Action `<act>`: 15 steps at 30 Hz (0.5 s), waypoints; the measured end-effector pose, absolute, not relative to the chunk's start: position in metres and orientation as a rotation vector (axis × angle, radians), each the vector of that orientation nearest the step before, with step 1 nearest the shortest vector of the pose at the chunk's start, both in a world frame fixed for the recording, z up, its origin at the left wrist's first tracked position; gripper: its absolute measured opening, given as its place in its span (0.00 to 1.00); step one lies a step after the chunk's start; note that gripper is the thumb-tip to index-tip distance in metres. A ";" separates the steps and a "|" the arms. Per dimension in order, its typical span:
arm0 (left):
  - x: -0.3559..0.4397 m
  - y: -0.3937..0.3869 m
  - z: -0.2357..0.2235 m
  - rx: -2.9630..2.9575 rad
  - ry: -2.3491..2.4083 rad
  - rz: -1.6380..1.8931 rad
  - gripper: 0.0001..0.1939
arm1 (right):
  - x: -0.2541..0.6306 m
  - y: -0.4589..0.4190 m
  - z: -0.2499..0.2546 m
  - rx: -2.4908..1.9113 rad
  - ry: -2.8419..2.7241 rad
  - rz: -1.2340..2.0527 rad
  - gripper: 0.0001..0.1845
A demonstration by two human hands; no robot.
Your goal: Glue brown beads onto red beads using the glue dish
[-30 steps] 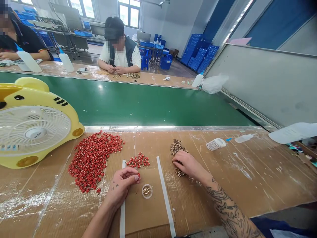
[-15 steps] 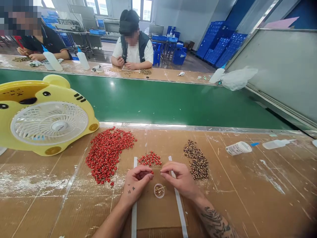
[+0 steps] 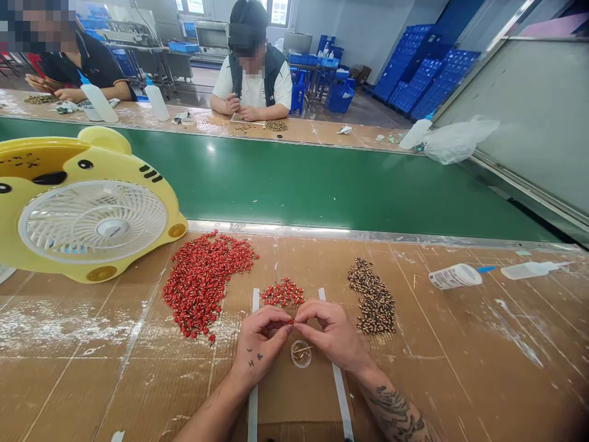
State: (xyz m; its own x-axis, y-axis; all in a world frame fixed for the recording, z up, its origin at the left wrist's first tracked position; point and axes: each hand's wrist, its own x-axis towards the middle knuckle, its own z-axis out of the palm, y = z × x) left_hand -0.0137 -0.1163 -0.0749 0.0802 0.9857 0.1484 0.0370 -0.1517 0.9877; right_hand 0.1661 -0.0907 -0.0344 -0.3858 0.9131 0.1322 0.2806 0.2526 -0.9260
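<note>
My left hand (image 3: 261,344) pinches a small red bead-like piece (image 3: 291,321) between thumb and forefinger. The fingertips of my right hand (image 3: 335,336) are pinched together right against that piece; whatever they hold is too small to make out. Just below the fingers is a small round clear cup (image 3: 300,354) with a thin stick lying across it. Behind my hands lies a little heap of red pieces (image 3: 283,293), between two white tape strips (image 3: 341,393) on the cardboard. A pile of dark-and-gold pieces (image 3: 372,298) is to the right of it.
A big red pile (image 3: 202,282) lies at left, beside a yellow animal-shaped fan (image 3: 151,239). A white bottle (image 3: 455,277) and a clear squeeze bottle (image 3: 529,269) lie at right. Beyond the green belt (image 3: 285,178), two people sit working at a bench.
My right hand has moved left, so its fingertips now meet the red piece in my left hand; before, there was a gap between them. The camera view has shifted slightly.
</note>
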 end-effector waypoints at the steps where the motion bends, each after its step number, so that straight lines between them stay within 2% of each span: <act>1: -0.014 -0.116 -0.075 1.408 1.108 1.242 0.04 | 0.166 -0.091 -0.034 -1.085 -1.826 1.142 0.04; 15: -0.016 -0.117 -0.073 1.402 1.066 1.259 0.06 | 0.173 -0.083 -0.040 -1.143 -1.684 1.425 0.08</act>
